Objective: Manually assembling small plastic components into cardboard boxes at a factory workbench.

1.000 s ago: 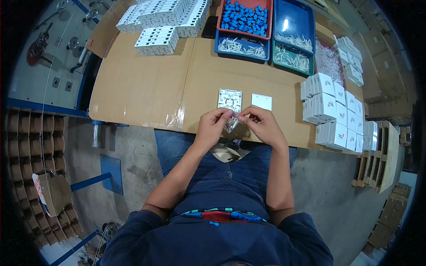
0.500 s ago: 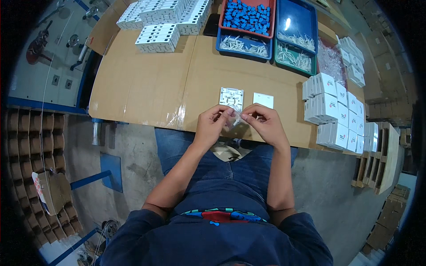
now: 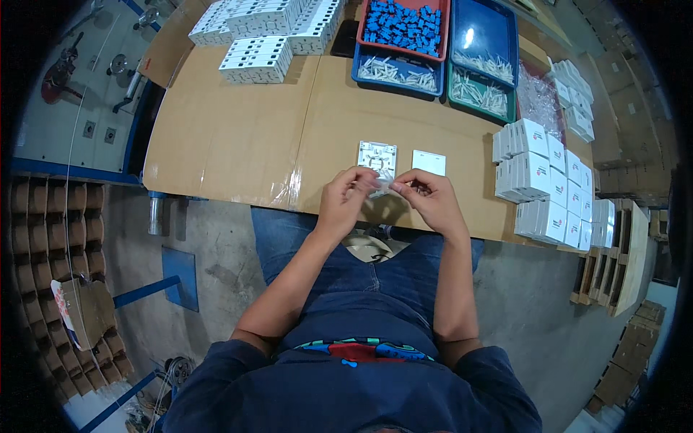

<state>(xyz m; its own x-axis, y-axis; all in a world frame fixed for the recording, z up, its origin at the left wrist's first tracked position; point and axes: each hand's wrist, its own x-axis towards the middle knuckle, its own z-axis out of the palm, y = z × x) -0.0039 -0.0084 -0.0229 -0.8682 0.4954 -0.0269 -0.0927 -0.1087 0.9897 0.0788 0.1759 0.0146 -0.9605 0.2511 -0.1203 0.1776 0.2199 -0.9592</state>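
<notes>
Just over the table's near edge, my left hand (image 3: 342, 200) and my right hand (image 3: 435, 202) are close together, thumbs and fingers pinched. Between their fingertips is a small clear plastic bag (image 3: 384, 185) with whitish content that I cannot make out. Slight motion blur softens my left fingertips. Directly beyond the bag lies a white plastic base plate (image 3: 377, 152) with moulded fittings, its near end partly covered by the bag and fingers. A flat white square cover (image 3: 429, 162) rests to its right, beyond my right hand.
Stacked white units (image 3: 255, 60) stand far left on the cardboard-covered table (image 3: 231, 137). At the back, a red tray (image 3: 445, 29) holds blue parts; blue (image 3: 395, 86) and green (image 3: 514, 108) trays hold small white pieces. White boxes (image 3: 534, 173) are piled at the right edge.
The clear bag has shifted slightly up and looks more bunched between my fingertips. My left fingers have moved a little; my right hand has barely moved.
</notes>
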